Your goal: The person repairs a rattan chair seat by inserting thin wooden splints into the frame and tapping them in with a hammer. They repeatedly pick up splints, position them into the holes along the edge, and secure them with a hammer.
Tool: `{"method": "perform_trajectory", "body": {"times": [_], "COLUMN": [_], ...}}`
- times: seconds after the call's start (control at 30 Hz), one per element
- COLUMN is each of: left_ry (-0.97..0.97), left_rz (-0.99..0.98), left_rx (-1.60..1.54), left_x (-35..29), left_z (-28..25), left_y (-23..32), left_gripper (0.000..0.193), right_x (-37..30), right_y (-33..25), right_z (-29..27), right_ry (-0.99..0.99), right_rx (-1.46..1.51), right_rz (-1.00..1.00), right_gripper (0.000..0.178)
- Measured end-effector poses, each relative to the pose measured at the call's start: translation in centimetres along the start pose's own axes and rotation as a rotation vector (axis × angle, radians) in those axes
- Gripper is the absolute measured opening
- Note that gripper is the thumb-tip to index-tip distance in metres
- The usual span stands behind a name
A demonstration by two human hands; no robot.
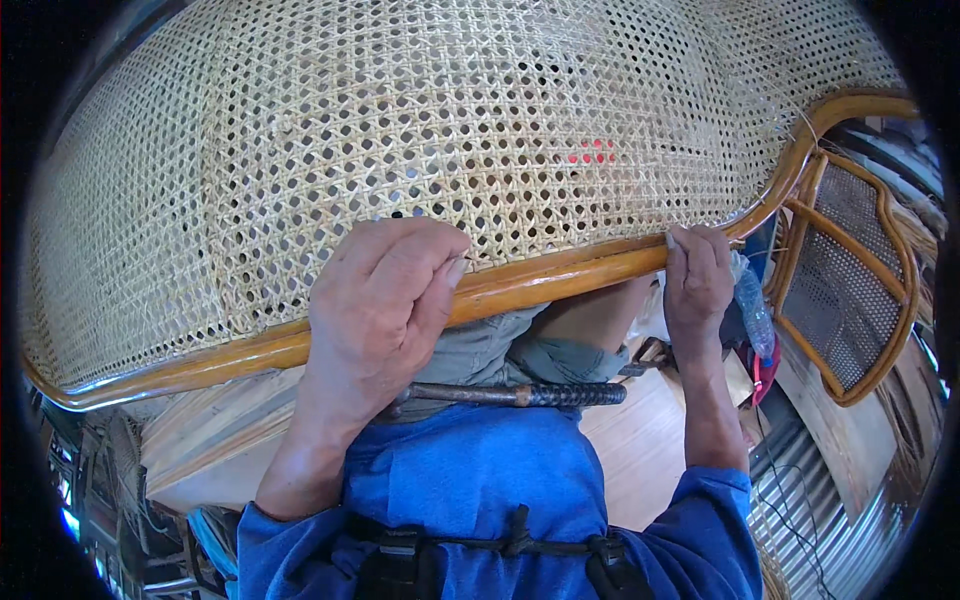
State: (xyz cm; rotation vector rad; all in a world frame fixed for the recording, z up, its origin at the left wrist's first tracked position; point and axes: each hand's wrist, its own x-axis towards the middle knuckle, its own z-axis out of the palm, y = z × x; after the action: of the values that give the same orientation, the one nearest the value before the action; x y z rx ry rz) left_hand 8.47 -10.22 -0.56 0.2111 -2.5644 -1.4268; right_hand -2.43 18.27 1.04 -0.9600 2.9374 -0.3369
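A large panel of woven cane webbing spreads in front of me, edged by a glossy varnished rattan rail. My left hand is closed at the near edge of the weave, thumb and forefinger pressed together over the rail; whatever lies in the pinch is too small to name. Farther right, my right hand has its fingers curled and thumb bent at the top of the same rail. Anything between those fingertips is hidden. Across my lap lies a tool with a dark, ridged handle and a metal shaft.
A smaller rattan frame with cane mesh stands at right. Below it are corrugated metal sheet and dark cords. Pale wooden boards lie to my left. A clear plastic bottle or wrapped bag is beside my right wrist.
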Motion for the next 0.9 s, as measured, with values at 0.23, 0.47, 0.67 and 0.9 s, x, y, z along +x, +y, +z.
{"method": "perform_trajectory", "body": {"times": [0.23, 0.47, 0.67, 0.9], "left_ry": [-0.011, -0.003, -0.017, -0.042], "left_rz": [-0.018, -0.039, -0.070, -0.095], "left_rx": [-0.013, -0.034, -0.034, -0.008], "left_x": [0.0, 0.2, -0.1, 0.0], "left_z": [0.0, 0.1, -0.2, -0.1], "left_y": [0.0, 0.2, 0.3, 0.3], "left_gripper": [0.017, 0.016, 0.015, 0.013], "right_x": [0.2, 1.0, 2.5, 3.6], "right_y": [-0.6, -0.3, 0.7, 0.0], "right_z": [-0.3, -1.3, -2.1, -2.2], "right_ry": [-0.017, -0.142, -0.248, -0.374], "right_rx": [-0.001, -0.014, 0.095, 0.032], "right_rz": [0.040, 0.018, -0.057, 0.011], "right_gripper": [0.015, 0.012, 0.014, 0.013]}}
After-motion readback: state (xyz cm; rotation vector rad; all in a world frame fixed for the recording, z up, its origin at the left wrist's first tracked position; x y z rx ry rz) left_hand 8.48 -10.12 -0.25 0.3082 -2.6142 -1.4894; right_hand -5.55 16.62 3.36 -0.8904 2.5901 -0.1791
